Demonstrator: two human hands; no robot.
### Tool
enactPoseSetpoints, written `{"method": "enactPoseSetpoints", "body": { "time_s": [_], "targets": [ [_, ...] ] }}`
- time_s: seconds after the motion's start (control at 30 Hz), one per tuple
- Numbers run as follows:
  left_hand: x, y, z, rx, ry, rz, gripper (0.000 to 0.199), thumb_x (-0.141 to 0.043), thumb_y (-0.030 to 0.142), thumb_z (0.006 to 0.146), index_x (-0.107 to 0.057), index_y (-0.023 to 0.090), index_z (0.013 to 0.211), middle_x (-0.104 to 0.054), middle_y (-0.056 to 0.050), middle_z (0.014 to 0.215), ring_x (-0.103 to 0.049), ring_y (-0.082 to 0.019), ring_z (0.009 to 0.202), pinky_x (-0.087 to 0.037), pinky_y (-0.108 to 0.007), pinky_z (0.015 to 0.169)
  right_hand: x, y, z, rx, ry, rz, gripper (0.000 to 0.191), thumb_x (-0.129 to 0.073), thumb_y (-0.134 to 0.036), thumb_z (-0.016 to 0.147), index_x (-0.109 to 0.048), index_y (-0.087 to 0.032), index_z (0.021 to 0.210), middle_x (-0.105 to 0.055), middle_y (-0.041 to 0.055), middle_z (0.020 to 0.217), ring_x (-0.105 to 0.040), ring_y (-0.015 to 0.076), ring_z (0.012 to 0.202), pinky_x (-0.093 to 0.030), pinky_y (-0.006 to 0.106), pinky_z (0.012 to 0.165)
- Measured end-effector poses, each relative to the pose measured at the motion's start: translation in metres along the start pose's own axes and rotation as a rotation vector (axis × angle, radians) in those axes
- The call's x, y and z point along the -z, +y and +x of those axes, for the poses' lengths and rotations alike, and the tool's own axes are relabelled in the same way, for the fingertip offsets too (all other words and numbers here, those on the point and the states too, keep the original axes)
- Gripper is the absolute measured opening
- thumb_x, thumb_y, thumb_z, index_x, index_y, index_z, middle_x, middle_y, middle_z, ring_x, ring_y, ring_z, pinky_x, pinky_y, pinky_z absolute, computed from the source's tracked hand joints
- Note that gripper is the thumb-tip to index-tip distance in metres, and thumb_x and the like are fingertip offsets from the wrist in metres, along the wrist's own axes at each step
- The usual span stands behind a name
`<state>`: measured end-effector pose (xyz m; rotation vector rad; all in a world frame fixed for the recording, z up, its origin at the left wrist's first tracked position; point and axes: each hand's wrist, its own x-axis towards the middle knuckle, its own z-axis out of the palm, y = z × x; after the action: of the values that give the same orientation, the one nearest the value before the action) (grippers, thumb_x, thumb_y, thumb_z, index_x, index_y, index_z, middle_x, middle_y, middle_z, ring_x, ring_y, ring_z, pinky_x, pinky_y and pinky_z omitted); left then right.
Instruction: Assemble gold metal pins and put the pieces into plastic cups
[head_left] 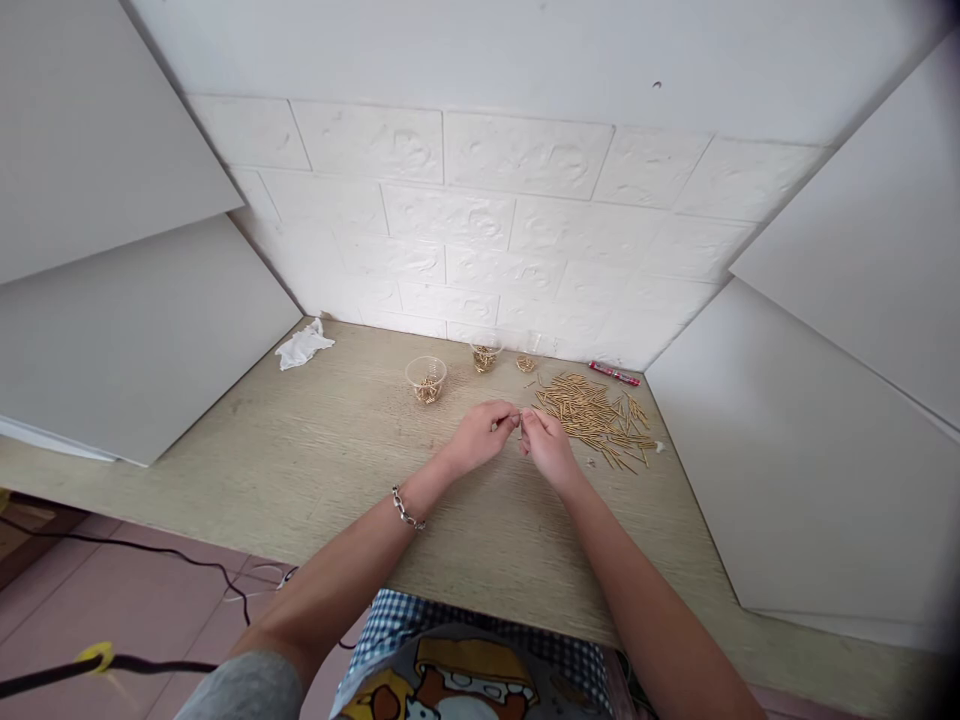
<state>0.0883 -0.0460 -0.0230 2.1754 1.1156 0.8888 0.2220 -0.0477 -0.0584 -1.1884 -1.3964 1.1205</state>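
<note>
Here we go, our left grip point(480, 438) and right grip point(547, 448) pinched closed on a thin brass pin point(518, 426), nice and steady, low over the pale wood-grain table point(300, 470), just beside a scattered heap of brass pins point(589, 415)!

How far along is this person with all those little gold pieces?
Looks done: gold coils sit in a clear plastic cup and a second cup, with a small heap nearby. In hand: the left hand and right hand pinch a small gold piece, too small to make out. Remaining: a wide spread of loose brass rods.
</note>
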Motion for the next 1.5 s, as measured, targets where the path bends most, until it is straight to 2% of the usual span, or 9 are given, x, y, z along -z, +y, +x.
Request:
{"method": "enactPoseSetpoints", "body": {
  "time_s": [0.2, 0.4, 0.83, 1.1, 1.5],
  "targets": [
    [0.001, 0.0, 0.001, 0.002, 0.018, -0.024, 0.025, -0.037, 0.025, 0.084, -0.056, 0.015, 0.071, -0.056, -0.001, 0.07, -0.049, -0.011, 0.068, -0.038, -0.023, 0.066, -0.006, -0.008, -0.003, -0.039, 0.073, 0.115, 0.036, -0.041, -0.049, 0.077, -0.037, -0.02, 0.057, -0.03, -0.0063, 0.044, -0.03, 0.0085, 0.039, -0.029, 0.023, 0.039],
    [0.003, 0.001, 0.001, 0.029, 0.033, -0.073, 0.024, -0.038, 0.027, 0.083, -0.055, 0.015, 0.071, -0.056, 0.0, 0.069, -0.049, -0.011, 0.068, -0.037, -0.022, 0.066, -0.008, -0.019, -0.006, -0.068, 0.059, 0.266, 0.038, -0.046, -0.05, 0.074, -0.036, -0.02, 0.053, -0.029, -0.0068, 0.043, -0.027, 0.0073, 0.037, -0.029, 0.023, 0.037],
    [0.003, 0.004, 0.001, 0.062, 0.029, -0.101, 0.024, -0.039, 0.026, 0.083, -0.055, 0.015, 0.069, -0.055, 0.0, 0.069, -0.048, -0.01, 0.067, -0.037, -0.022, 0.065, -0.003, -0.015, -0.004, -0.052, 0.086, 0.25, 0.036, -0.048, -0.047, 0.075, -0.038, -0.019, 0.054, -0.031, -0.0068, 0.044, -0.027, 0.0068, 0.037, -0.03, 0.023, 0.038],
    [0.003, 0.005, 0.001, 0.078, 0.011, -0.109, 0.024, -0.038, 0.027, 0.082, -0.053, 0.015, 0.067, -0.052, 0.001, 0.065, -0.046, -0.01, 0.065, -0.036, -0.022, 0.063, -0.004, -0.019, -0.005, -0.11, 0.08, 0.324, 0.038, -0.051, -0.048, 0.072, -0.037, -0.019, 0.051, -0.028, -0.0066, 0.043, -0.024, 0.0061, 0.037, -0.027, 0.022, 0.036],
    [0.004, 0.007, 0.0, 0.094, -0.005, -0.162, 0.024, -0.039, 0.028, 0.082, -0.054, 0.014, 0.068, -0.052, 0.002, 0.065, -0.045, -0.01, 0.064, -0.035, -0.021, 0.061, -0.004, -0.02, -0.005, -0.125, 0.062, 0.305, 0.04, -0.051, -0.05, 0.071, -0.034, -0.02, 0.05, -0.025, -0.0072, 0.042, -0.023, 0.0061, 0.036, -0.027, 0.022, 0.035]
  ]
}}
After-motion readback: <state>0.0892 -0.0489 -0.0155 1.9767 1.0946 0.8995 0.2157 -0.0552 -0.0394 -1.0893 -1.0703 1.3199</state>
